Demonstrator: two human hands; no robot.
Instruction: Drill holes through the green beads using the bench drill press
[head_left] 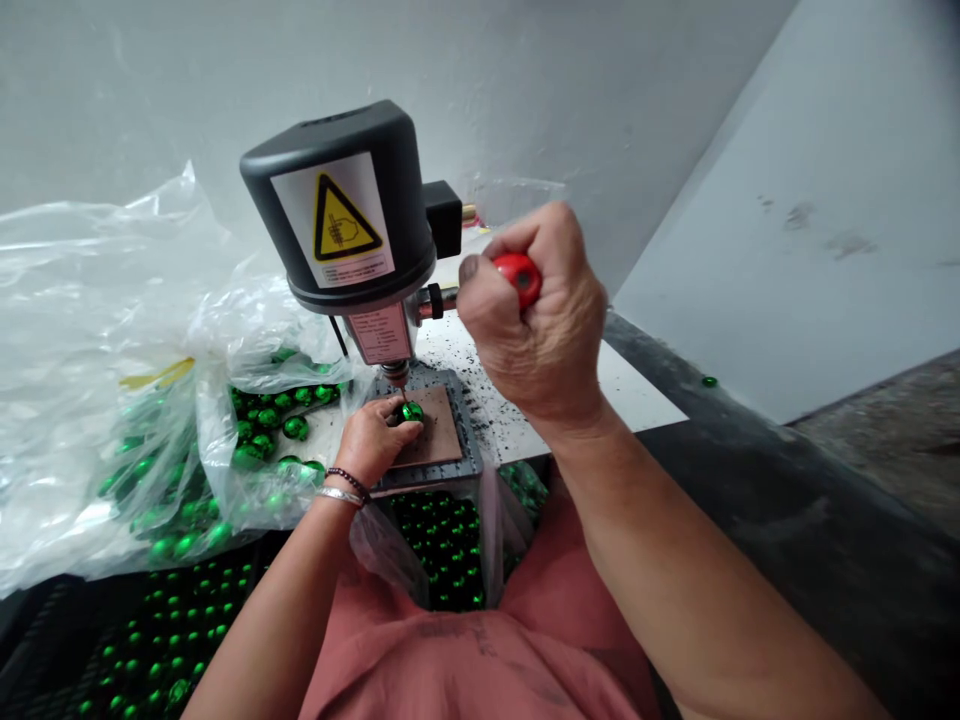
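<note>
Under the bit of a small black drill press, a shiny green ball rests on a brown board over the grey base plate. My left hand pinches that ball from the left between thumb and fingers. The drill bit comes down right at the top of the ball; whether it has entered cannot be made out. Raised at the right, my right hand is wrapped round the red knob of the press lever.
A clear plastic bag with many green balls lies left. Below the table edge, more green balls fill a lined container, with a black crate at lower left. Dark shavings litter the white tabletop. One ball lies on the floor.
</note>
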